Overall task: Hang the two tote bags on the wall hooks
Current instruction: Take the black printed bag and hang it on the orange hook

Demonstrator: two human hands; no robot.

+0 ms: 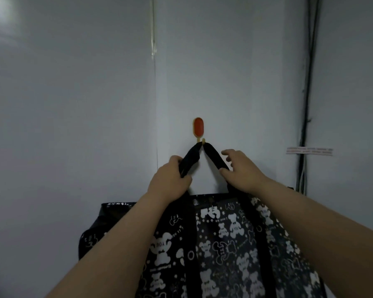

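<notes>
The black bear-print tote bag (pixel 228 244) is being hung: its strap (pixel 205 157) peaks over the prong of the orange wall hook (pixel 198 128), just above both sets of fingers. The left hand (pixel 170 179) is closed tight around the strap's left run; the right hand (pixel 241 171) pinches the right run loosely, its forefinger lifted clear. Next, I judge, both should ease off and let the hook take the weight. A second black bag (pixel 103 224) shows below the left fingers. The wall (pixel 73 104) is plain grey, with cables (pixel 306 104) running down beyond the right fingers.
</notes>
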